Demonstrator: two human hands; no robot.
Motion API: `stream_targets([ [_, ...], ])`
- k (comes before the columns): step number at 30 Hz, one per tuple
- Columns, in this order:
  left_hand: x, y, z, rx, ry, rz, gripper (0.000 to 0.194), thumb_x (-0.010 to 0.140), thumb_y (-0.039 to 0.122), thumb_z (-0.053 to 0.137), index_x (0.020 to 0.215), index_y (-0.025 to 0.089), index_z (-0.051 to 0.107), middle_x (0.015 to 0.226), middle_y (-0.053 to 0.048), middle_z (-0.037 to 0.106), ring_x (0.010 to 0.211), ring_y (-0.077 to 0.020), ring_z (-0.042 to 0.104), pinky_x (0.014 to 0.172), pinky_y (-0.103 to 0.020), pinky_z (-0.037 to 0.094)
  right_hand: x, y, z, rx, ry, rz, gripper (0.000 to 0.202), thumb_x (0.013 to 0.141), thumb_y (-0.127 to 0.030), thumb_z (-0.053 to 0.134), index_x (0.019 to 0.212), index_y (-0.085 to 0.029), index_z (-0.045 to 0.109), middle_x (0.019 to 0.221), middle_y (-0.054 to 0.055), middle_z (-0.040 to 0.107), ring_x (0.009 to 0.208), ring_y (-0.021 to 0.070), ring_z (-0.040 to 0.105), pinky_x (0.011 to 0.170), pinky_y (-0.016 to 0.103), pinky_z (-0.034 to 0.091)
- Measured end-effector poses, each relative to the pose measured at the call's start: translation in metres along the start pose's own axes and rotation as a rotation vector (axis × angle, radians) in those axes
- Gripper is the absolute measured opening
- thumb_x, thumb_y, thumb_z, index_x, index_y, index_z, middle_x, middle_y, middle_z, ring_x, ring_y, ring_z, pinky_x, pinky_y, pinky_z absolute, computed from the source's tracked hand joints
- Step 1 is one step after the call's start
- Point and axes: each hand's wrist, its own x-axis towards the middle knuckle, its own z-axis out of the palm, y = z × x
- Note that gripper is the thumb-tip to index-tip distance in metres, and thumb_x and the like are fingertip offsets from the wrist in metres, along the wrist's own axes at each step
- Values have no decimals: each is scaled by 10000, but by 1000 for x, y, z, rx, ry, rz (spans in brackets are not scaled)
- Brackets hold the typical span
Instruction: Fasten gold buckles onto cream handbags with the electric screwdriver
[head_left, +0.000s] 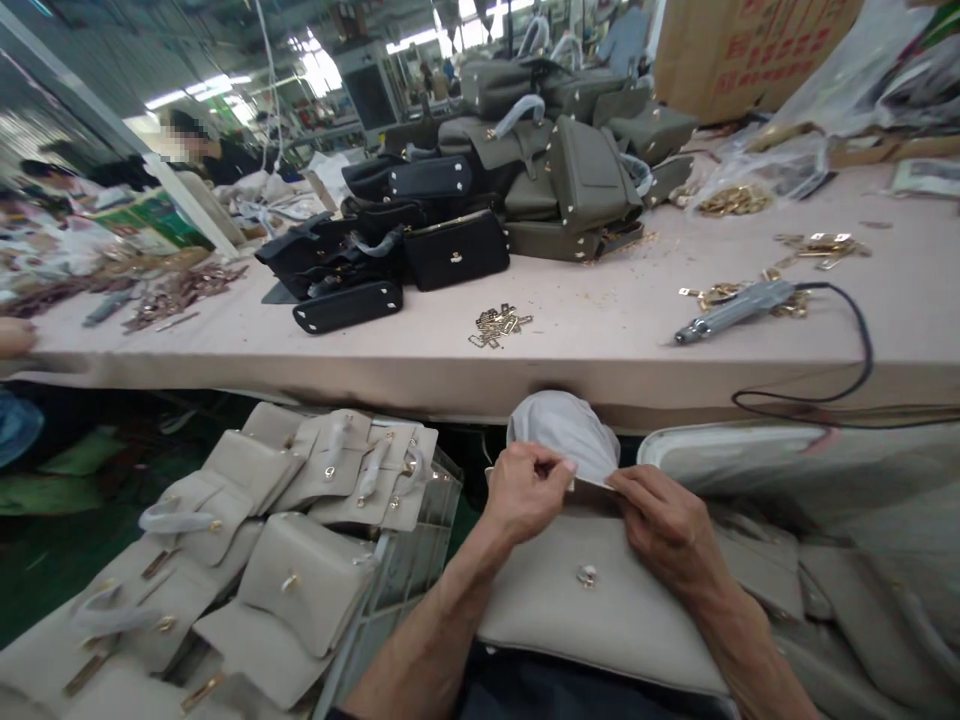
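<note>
A light grey bag (600, 600) with a small metal clasp (586, 576) rests on my lap. At its upper edge, my left hand (529, 490) is closed, thumb and finger pinched on something too small to make out. My right hand (664, 515) is closed on the bag's upper edge at the right, its fingertips pressed together. Between and behind my hands a white rounded cloth-like thing (562, 430) shows against the table's front.
Black bags (456, 250) and olive bags (589, 175) are piled on the table (585, 320). An electric screwdriver (735, 312) with a cord lies among gold metal pieces at the right. Grey bags (300, 580) fill a crate at the left; more lie at the right.
</note>
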Motion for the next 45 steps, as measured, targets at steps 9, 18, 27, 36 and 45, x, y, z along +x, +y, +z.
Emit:
stream_targets([
  [9,-18,-14,-4,-178,-63,118,65,795,242,823,821,183,827,755,-13,686,659,-125,579,624,-224,465,-18,14,6,-33,84,-92,226,973,-234,568,1168,-236,684,1054,61,731,884,213,707,862,362,536],
  [18,-37,-12,-4,-123,32,314,98,759,94,718,735,178,674,735,0,632,657,-134,547,620,-245,418,-11,3,4,-10,125,-144,224,967,-135,549,1130,-221,677,1043,71,713,906,199,701,839,327,550],
  [27,-13,-4,-48,-360,623,135,195,918,293,651,1062,162,640,785,-18,651,670,-144,600,667,-244,497,-29,14,14,-34,151,-139,280,951,-82,547,1170,-193,682,1085,88,721,971,206,704,867,330,585],
  [36,-30,-15,6,-270,48,-120,617,983,554,482,541,156,646,440,-46,601,364,-127,536,448,-212,419,-23,-4,4,46,154,-86,362,922,-14,512,1156,-218,698,1029,85,732,911,201,713,771,318,617],
  [45,-54,-29,25,-807,202,-208,385,619,352,904,845,71,768,646,-110,757,542,-241,729,517,-309,620,-9,-18,-3,153,69,26,297,939,-75,488,1040,-204,735,977,86,725,885,188,680,762,307,567],
])
